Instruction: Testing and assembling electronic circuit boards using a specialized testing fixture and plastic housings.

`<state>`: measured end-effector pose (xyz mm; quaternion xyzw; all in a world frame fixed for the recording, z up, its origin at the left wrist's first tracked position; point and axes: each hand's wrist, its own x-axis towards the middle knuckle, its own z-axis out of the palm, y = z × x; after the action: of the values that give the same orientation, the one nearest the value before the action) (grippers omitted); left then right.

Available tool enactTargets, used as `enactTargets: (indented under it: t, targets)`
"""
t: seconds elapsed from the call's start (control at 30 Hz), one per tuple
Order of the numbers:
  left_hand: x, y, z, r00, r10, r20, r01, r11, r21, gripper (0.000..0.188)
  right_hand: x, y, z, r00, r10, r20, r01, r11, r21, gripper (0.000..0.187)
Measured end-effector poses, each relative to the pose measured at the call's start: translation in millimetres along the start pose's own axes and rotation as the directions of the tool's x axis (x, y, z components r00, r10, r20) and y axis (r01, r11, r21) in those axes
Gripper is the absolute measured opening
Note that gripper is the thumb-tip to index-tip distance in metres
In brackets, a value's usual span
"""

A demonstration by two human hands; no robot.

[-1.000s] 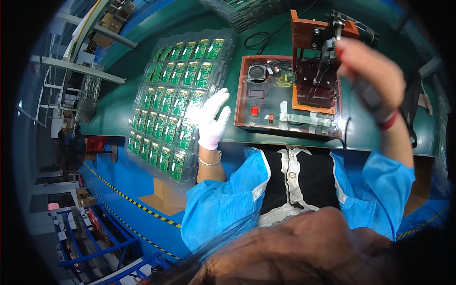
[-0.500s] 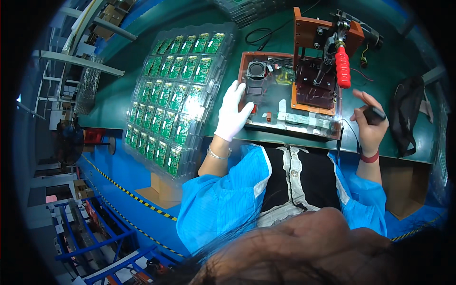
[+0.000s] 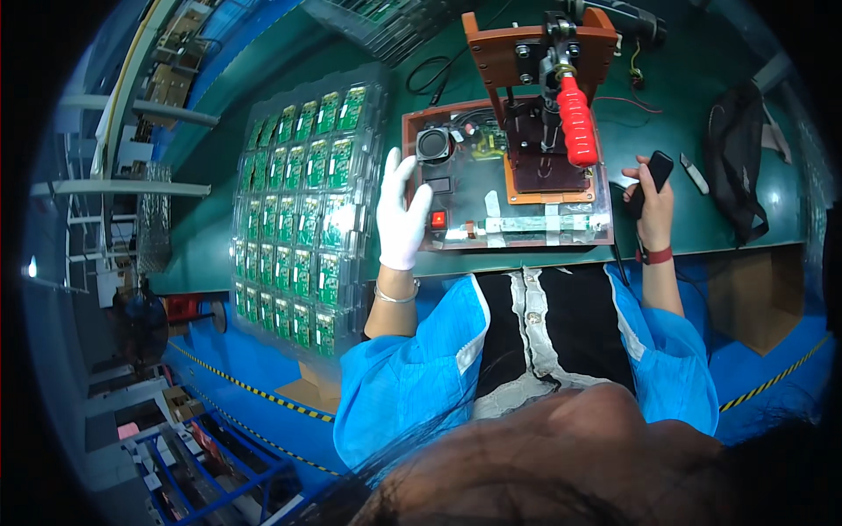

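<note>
One clear-topped box [image 3: 460, 203], flanked!
Gloved left hand [image 3: 403, 215] spread at its left edge; right hand [image 3: 652, 209], to its right, grips black device [image 3: 660, 167].

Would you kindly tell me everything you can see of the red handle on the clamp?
The red handle is a slim, bright grip with rounded ridges along its length, apparently plastic or rubber. Its upper end joins the metal linkage on the orange bracket; its free end points toward the person, slanting slightly right. Neither hand touches it: the right hand sits apart, nearer the person and further right.
</note>
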<state>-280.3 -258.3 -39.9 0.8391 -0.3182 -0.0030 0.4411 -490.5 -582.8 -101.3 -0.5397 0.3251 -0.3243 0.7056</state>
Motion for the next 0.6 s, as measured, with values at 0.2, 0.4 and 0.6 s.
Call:
enactTargets:
  t: [0.2,0.4,0.6]
  targets:
    - [1.4,2.5,-1.1,0.994,-0.1,-0.054,0.093,0.988,-0.121,0.048,8.8,28.9,2.1,0.998,-0.066,-0.006,0.066,0.996,-0.054,0.037]
    - [6.5,0.7,1.0,0.997,-0.066,-0.028,0.065,0.997,-0.052,0.046,9.3,33.5,0.6,0.993,-0.12,0.022,0.121,0.991,-0.057,0.041]
    - [7.9,-2.1,2.3,0.998,-0.06,-0.029,0.06,0.998,-0.02,0.045,9.9,31.8,3.2,0.989,-0.145,0.024,0.145,0.989,-0.015,0.047]
